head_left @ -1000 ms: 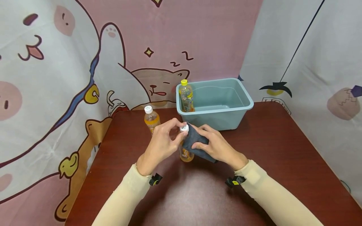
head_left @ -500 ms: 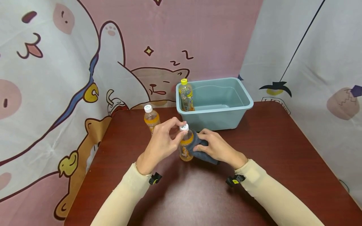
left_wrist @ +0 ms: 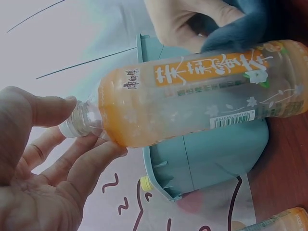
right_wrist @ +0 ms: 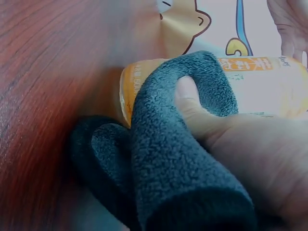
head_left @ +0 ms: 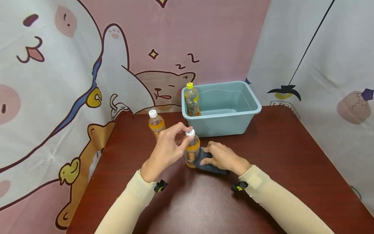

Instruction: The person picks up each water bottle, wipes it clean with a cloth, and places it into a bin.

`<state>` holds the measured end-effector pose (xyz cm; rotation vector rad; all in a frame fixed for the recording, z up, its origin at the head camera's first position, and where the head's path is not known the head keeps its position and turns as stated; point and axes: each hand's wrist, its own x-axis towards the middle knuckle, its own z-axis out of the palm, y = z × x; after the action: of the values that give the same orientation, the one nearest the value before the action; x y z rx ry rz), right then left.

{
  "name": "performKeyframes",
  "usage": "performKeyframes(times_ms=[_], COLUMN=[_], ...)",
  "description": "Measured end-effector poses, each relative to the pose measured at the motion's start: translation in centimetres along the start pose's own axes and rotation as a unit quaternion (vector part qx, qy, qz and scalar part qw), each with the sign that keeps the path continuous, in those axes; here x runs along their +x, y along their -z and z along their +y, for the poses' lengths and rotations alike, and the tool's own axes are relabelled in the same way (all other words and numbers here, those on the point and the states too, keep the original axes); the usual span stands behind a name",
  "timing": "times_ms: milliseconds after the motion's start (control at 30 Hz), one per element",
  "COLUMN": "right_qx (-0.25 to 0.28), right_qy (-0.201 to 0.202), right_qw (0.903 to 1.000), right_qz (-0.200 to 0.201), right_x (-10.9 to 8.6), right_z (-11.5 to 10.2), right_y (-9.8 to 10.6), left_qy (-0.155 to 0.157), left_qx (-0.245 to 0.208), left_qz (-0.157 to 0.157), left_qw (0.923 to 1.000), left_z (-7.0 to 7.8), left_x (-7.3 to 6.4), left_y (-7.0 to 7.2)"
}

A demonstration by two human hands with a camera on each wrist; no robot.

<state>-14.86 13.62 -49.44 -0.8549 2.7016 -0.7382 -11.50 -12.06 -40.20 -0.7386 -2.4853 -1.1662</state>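
A plastic drink bottle [head_left: 192, 152] with a white cap and orange label stands upright on the table. My left hand [head_left: 169, 148] pinches it by the cap and neck; the left wrist view shows thumb and fingers about the white cap [left_wrist: 72, 126]. My right hand [head_left: 223, 156] grips a dark grey cloth [head_left: 208, 165] and presses it against the bottle's lower right side. In the right wrist view the fuzzy cloth [right_wrist: 163, 134] lies folded under the thumb, against the orange label. The fingers behind the cloth are hidden.
A second white-capped bottle [head_left: 156, 123] stands behind my left hand, partly covered by it. At the back, a light blue-grey plastic bin [head_left: 222, 125] holds a yellow-capped bottle [head_left: 193, 99] in its left corner. The brown table [head_left: 280, 162] meets a cartoon-printed curtain [head_left: 222, 42].
My right hand has moved the cloth down the bottle's side, from near the cap to the lower part, uncovering the label. My left hand has stayed on the cap.
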Motion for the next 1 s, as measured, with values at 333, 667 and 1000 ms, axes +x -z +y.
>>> performKeyframes(times_ms=[333,667,1000], right_qx=[-0.065,-0.063,-0.047], right_qy=[-0.019,-0.030,-0.038], right_qw=[0.9974,0.9973,0.9982], right_qz=[-0.023,-0.020,-0.007], right_x=[0.25,0.06,-0.18], right_z=[-0.51,-0.49,-0.12], right_y=[-0.23,-0.55,-0.60], left_qy=[-0.006,0.007,0.008], left_qx=[0.015,0.003,0.004], left_qz=[0.006,0.006,0.023], left_qw=[0.9999,0.9999,0.9997], left_z=[0.00,-0.06,-0.10], left_x=[0.01,-0.07,0.14], left_y=[0.01,-0.06,-0.31])
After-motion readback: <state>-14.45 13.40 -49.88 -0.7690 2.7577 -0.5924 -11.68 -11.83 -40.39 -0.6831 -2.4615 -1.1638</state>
